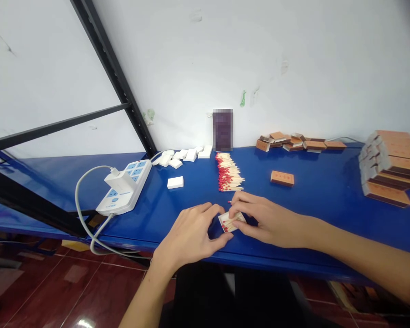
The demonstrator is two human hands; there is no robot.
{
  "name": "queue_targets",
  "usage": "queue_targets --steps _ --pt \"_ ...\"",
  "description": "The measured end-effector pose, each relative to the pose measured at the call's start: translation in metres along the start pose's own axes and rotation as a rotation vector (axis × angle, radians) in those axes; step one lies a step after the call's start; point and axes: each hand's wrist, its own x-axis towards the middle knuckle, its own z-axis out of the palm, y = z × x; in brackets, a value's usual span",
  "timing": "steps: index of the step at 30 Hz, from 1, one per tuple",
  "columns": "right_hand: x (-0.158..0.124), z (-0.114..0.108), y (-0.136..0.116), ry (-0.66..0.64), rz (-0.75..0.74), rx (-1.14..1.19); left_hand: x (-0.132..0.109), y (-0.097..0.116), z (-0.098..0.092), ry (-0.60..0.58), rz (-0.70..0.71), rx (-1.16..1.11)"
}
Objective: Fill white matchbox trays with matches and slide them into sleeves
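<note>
A long blue table (328,191) runs from left to right against a white wall (294,59). Its near edge passes just under both wrists, and red floor tiles (54,282) lie below. A black metal frame (116,77) slants across the left side, with one bar crossing low over the table's left end.

At the far right edge is a tall stack of matchboxes (389,168), well apart from the hands. A white power strip (125,189) lies at the left with a plug in it, and its cable (80,205) loops over the near edge. Along the far wall there is a loose heap of brown matchboxes (299,142) on the right and a row of white inner trays (184,155) on the left, with a dark blurred object (222,130) standing between them. A pile of red-tipped matches (228,173) lies just beyond the hands.

Bare blue surface stays open between the hands and the right stack, and between the hands and the power strip.

The left hand (191,234) rests near the front edge with its fingers curled and thumb reaching out, pressing the left side of the match tray (230,222). The right hand (269,221) pinches the tray's right side between thumb and forefinger. The tray sits near the front edge, partly filled with matches.

Smaller pieces include a single matchbox (282,178), a lone white tray (175,182) and one loose match (229,202) beside the right fingertips.
</note>
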Motion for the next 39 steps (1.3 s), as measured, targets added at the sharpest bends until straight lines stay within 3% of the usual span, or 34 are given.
queue_targets --steps 6,10,14,24,28,33,39 --pt "0.001 0.0 0.004 0.182 -0.04 -0.092 0.0 -0.004 0.002 0.092 0.027 -0.051" --pt "0.003 -0.001 0.015 0.299 0.071 -0.294 -0.002 -0.006 0.001 0.149 0.014 -0.062" --pt "0.003 -0.004 0.028 0.221 0.175 -0.364 -0.003 -0.005 -0.005 0.097 -0.026 -0.052" --pt "0.003 -0.006 0.035 0.048 0.147 -0.333 -0.005 -0.01 -0.006 0.086 0.005 0.003" --pt "0.002 -0.003 0.031 0.098 0.116 -0.427 -0.002 -0.013 -0.003 0.104 -0.01 0.016" --pt "0.004 -0.004 0.023 0.253 0.032 -0.343 0.001 -0.01 0.001 0.124 -0.024 0.027" --pt "0.004 0.001 0.01 0.164 -0.041 -0.368 0.004 0.0 0.007 0.12 0.011 0.0"
